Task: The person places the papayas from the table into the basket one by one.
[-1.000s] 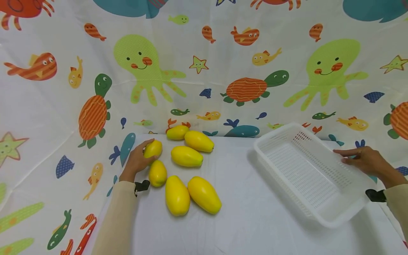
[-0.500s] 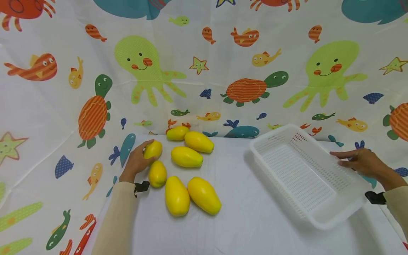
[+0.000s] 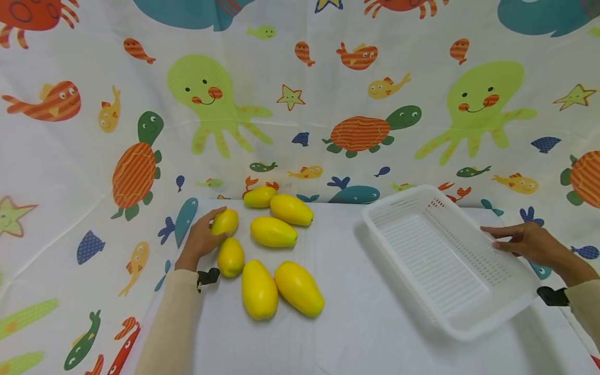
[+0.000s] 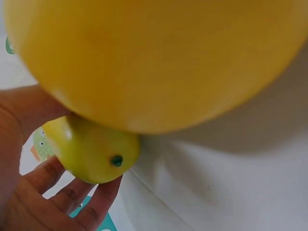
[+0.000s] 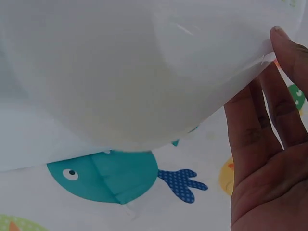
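Observation:
My left hand (image 3: 199, 240) grips a yellow papaya (image 3: 227, 223) at the far left of the white table. In the left wrist view the thumb and fingers curl round this papaya (image 4: 96, 151), whose small green stem end shows. Right below it in the head view lies another papaya (image 3: 231, 257), large in front of the left wrist camera. On the right, my right hand (image 3: 532, 244) pinches the long rim of a white plastic basket (image 3: 436, 260). The basket holds nothing and sits slantwise. In the right wrist view the thumb is on the rim, with fingers beneath it.
Several more papayas lie left of centre: three at the back, such as the middle one (image 3: 274, 232), and a pair nearer the front, including this papaya (image 3: 299, 289). A sea-animal printed cloth (image 3: 290, 67) hangs behind and beside the white table (image 3: 356, 333).
The basket has slid a little to the left, and my right hand has moved along with it. My left hand keeps its grip on the papaya in the same place.

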Tool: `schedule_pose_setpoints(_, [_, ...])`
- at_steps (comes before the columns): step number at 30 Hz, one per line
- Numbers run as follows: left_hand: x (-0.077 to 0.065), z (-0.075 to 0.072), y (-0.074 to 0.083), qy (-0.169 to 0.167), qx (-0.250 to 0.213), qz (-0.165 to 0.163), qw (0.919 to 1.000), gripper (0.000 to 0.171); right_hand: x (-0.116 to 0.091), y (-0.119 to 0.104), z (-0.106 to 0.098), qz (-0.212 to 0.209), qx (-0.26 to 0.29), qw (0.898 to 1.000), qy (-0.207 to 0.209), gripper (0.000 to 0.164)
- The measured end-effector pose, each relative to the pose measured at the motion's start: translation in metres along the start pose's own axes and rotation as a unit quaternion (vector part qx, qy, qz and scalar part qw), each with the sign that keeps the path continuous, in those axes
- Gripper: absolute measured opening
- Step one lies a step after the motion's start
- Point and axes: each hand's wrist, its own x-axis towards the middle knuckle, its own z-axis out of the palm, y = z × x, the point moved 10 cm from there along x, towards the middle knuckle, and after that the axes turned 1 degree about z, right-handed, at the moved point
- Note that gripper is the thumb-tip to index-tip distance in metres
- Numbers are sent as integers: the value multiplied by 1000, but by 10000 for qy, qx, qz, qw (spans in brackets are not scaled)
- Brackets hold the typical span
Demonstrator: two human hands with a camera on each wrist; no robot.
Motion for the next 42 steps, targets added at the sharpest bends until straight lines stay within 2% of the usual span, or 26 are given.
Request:
schedule_pose_setpoints(19, [-4, -1, 0, 68, -135, 52, 9999, 81, -12, -10, 10, -595, 87, 9979, 223, 61])
schedule_pose_setpoints(26, [-7, -3, 3, 107, -170, 67, 9998, 81, -15, -6, 13, -482, 276, 9984, 106, 64])
schedule_pose_setpoints(35, [-7, -5, 2, 124, -151, 33, 9998, 82, -19, -5, 17, -229, 227, 9995, 30, 65])
schedule_pose_setpoints(42, [-10, -7, 6, 145, -187, 92, 9997, 82, -24, -5, 22, -304, 238, 9993, 18, 69])
